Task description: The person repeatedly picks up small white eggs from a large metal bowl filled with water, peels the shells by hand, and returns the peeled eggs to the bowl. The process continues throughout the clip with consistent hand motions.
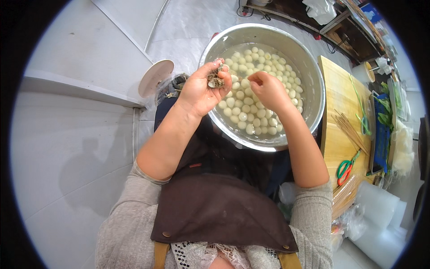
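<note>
Below me stands a large round metal basin (317, 101) of water, with many small pale peeled eggs (257, 121) in it. Over its left rim my left hand (205, 84) is turned palm up, fingers curled around speckled eggshell pieces (215, 80). My right hand (268, 89) is above the eggs near the basin's middle, its fingers bent inward. Whether anything is between those fingertips cannot be seen.
On the right, a wooden board (331, 80) bears thin wooden skewers (349, 129) and red-and-green-handled scissors (344, 171). Beyond it is a blue tray (380, 134) with leafy greens. A bag-lined bin (171, 87) with a pale round lid (156, 78) stands left of the basin.
</note>
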Available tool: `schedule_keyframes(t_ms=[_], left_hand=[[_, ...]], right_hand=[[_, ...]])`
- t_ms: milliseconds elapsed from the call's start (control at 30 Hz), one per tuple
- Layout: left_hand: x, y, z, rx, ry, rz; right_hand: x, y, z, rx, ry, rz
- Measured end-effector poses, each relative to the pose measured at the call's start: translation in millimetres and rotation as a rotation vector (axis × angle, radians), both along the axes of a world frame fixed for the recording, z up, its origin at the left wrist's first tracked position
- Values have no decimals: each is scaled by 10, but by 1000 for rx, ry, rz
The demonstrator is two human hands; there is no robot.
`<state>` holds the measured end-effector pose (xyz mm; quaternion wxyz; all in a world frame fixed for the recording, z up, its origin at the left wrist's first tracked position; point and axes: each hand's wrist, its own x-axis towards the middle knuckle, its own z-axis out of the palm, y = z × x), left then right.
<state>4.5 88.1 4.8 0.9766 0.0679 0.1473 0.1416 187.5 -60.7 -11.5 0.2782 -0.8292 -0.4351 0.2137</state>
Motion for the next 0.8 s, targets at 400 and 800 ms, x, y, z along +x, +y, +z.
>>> schedule_keyframes(t_ms=[400, 800], left_hand=[[-24, -122, 70, 485, 212, -71], [4, -464, 28, 1563, 299, 129]], right_hand=[[-1, 539, -54, -350, -110, 201], [-333, -478, 352, 479, 1198, -211]])
